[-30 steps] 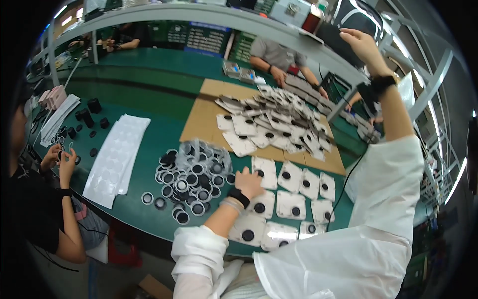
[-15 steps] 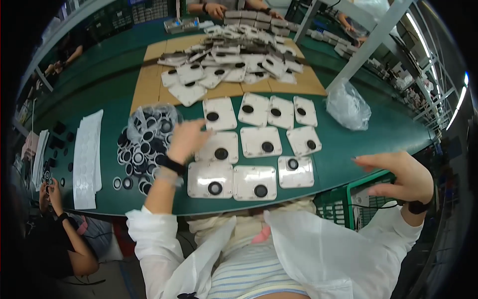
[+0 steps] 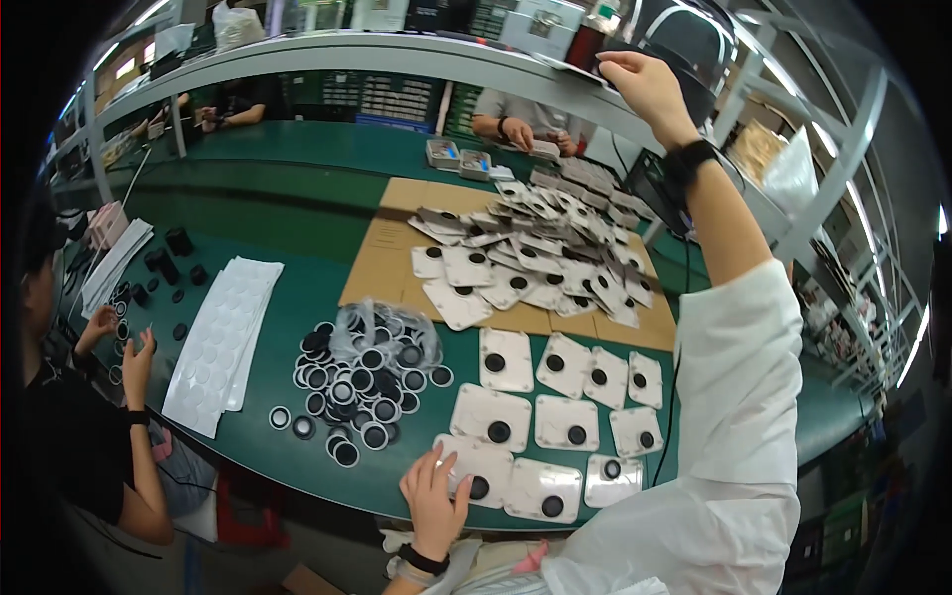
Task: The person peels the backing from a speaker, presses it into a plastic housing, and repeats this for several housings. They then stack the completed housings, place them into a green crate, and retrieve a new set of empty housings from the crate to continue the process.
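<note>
My left hand [image 3: 433,498] rests with fingers spread on the left edge of a white square plate [image 3: 470,464] in the front row. That plate has a round black disc [image 3: 479,487] on it, as do the several other plates [image 3: 509,355] laid out in rows. My right hand [image 3: 647,91] is raised to the overhead shelf [image 3: 436,52], fingers curled in beside a dark red object [image 3: 584,48]. What its fingertips hold, if anything, I cannot make out. Left of the plates lies a heap of black-and-white rings [image 3: 375,389], partly under a clear plastic bag [image 3: 402,335].
More plates [image 3: 555,253] are piled on cardboard [image 3: 382,268] at the back. White sheets with round shapes [image 3: 220,342] lie at the left, near a co-worker's hands [image 3: 137,362]. A black cord [image 3: 670,397] hangs beside my right arm. Another person's hands [image 3: 518,134] work across the table.
My right hand has risen from beside the table's right front to the shelf. My left hand has moved from the rear plates down to the front left plate. The view has tilted up and leftward.
</note>
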`<state>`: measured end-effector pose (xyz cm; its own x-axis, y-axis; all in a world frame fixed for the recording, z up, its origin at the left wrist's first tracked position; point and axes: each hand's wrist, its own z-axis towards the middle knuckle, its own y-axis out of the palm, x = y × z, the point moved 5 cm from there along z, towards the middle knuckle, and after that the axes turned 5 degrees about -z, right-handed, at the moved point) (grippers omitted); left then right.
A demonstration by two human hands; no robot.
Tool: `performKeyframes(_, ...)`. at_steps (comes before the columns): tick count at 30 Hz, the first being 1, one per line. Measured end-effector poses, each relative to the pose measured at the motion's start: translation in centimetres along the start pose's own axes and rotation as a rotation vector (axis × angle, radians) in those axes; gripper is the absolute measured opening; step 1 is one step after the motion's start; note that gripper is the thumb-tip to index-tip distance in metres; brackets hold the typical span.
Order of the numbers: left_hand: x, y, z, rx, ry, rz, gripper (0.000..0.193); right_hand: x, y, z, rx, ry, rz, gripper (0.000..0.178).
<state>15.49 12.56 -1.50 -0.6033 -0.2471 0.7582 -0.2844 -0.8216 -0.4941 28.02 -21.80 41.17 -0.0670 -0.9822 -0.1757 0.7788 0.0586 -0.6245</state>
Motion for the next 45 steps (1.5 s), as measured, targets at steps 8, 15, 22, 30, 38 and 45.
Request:
performKeyframes(8, -1.5, 0.2, -0.8, 0.106, -0.051, -0.043, 0.032, 1.4, 8.7, 8.2, -0.177, 0.304, -0.550, 0.047)
performKeyframes(15, -1.8, -0.3, -1.2, 0.089, -0.089, -0.106, 0.031, 1.8, 9.5, 8.9, -0.200, 0.365, -0.650, 0.051)
performKeyframes(22, -2.2, 0.0, -0.7, 0.053, -0.086, -0.107, 0.029, 2.3, 10.2, 10.0, -0.262, 0.300, -0.613, 0.055)
performKeyframes(30, -2.2, 0.0, -0.8, 0.045, -0.078, -0.120, 0.030, 3.3, 10.1, 10.0, -0.191, 0.327, -0.587, 0.056)
performKeyframes(38, -1.9, -0.5, -1.3, 0.040, -0.089, -0.101, 0.029, 1.3, 10.2, 8.1, -0.193, 0.296, -0.662, 0.050)
performKeyframes(45, -1.9, -0.1, -0.3, 0.032, -0.045, -0.090, 0.033, 0.9, 1.5, 7.7, -0.005, 0.098, -0.576, 0.035)
